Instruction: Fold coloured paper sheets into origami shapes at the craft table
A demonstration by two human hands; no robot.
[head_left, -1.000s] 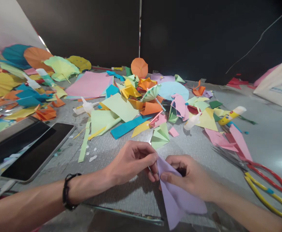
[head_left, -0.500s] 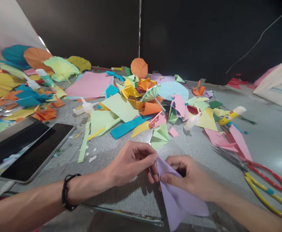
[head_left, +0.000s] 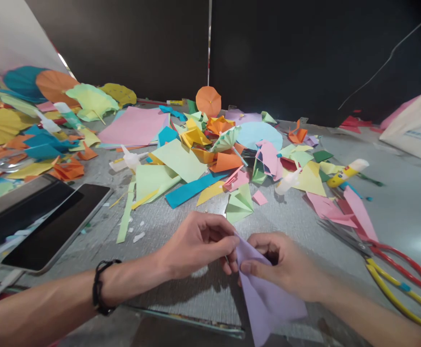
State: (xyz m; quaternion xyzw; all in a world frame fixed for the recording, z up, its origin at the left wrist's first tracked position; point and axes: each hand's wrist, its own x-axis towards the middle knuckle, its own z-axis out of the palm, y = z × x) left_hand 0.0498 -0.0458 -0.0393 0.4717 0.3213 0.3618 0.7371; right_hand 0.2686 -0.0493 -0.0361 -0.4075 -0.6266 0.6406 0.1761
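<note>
A folded sheet of purple paper (head_left: 268,301) is held between my two hands above the table's front edge. My left hand (head_left: 203,246) pinches its upper tip between thumb and fingers. With the thumb on top, my right hand (head_left: 279,265) grips the upper part of the same sheet, its other fingers partly hidden behind the paper. The lower part hangs free toward me, with a crease showing. Just beyond my hands lies a pleated light green paper piece (head_left: 240,205). Scissors (head_left: 371,250) with red and yellow handles rest to the right of my right hand.
A black-screened phone (head_left: 57,229) lies at the left on the grey table (head_left: 181,301). Coloured paper scraps, a blue strip (head_left: 196,189), glue bottles (head_left: 288,180), a glue stick (head_left: 348,173) and paper umbrellas (head_left: 208,101) spread across the middle and back. A white bag (head_left: 416,125) stands at the right.
The free lower right corner of the purple paper has shifted slightly to the left. Both hands keep nearly the same place and hold.
</note>
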